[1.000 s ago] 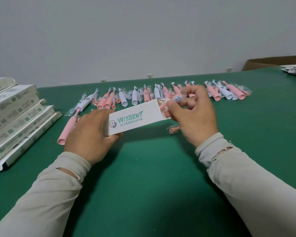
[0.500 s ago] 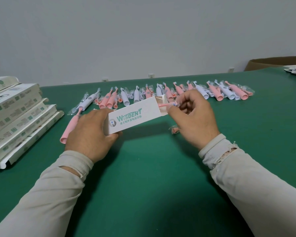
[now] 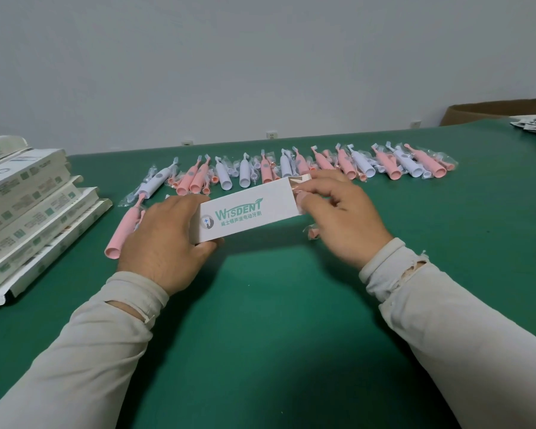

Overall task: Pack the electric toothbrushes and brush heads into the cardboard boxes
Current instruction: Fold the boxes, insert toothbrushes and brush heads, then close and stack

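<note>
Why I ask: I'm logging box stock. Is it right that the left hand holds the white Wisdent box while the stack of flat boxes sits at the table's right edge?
Not quite. The left hand does hold the white Wisdent box, but the stack of flat boxes sits at the table's left edge, as the head view shows.

I had only the one head-worn view, so no second camera shared any part of the scene. It looked forward and down from above the person's forearms, close over the near part of the green table (image 3: pixel 260 305). The wide lens took in the left hand (image 3: pixel 161 239) and the right hand (image 3: pixel 344 218) at mid-frame, the table's far edge beyond them, and the pale wall (image 3: pixel 260 63) filling the upper third.
</note>
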A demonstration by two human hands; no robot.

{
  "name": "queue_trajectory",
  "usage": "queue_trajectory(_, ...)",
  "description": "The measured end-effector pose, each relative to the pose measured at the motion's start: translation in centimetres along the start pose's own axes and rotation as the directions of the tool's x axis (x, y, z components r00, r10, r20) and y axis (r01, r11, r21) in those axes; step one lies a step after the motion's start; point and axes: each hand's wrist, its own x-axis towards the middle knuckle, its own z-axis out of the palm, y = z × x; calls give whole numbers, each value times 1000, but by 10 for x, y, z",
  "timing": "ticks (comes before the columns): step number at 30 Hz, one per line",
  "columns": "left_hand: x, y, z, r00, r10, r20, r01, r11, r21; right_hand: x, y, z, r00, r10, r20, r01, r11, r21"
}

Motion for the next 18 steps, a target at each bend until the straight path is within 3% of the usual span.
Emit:
queue_trajectory(2,-1,1,1,1000,24,-7,-24,1000,-16,0,-2,2,977,31,209,-50,995,87)
queue_trajectory(5,-1,1,4,997,83,-4,-83,996,-21,-2,1,4,892,28,451,-49,998,34)
queue_trajectory(7,0,0,5,998,60,-13,-60,998,-18,7,8,-8,948,40,315,-87,987,138)
queue_trajectory(9,1,-3,3,999,8,-40,-8,1000,-16,18,15,-31,992,120,-43,-108,971,212)
queue_trajectory(10,1,-5,2,999,-14,-48,13,1000,-11,22,21,-42,972,128,-197,-104,987,126)
queue_trajectory(11,1,-6,2,998,-27,-49,27,1000,1,25,29,-50,959,115,-260,-125,992,-22)
queue_trajectory(12,1,-6,2,998,-34,-48,35,999,14,26,35,-54,970,110,-216,-154,968,-200)
queue_trajectory(14,1,-5,3,998,-37,-45,38,999,32,23,44,-51,982,185,26,-147,852,-502)
queue_trajectory(16,1,-4,3,998,-41,-47,43,998,38,20,46,-42,953,251,170,-65,717,-694)
queue_trajectory(18,2,-5,3,998,-48,-47,50,998,42,22,41,-38,944,261,203,9,593,-805)
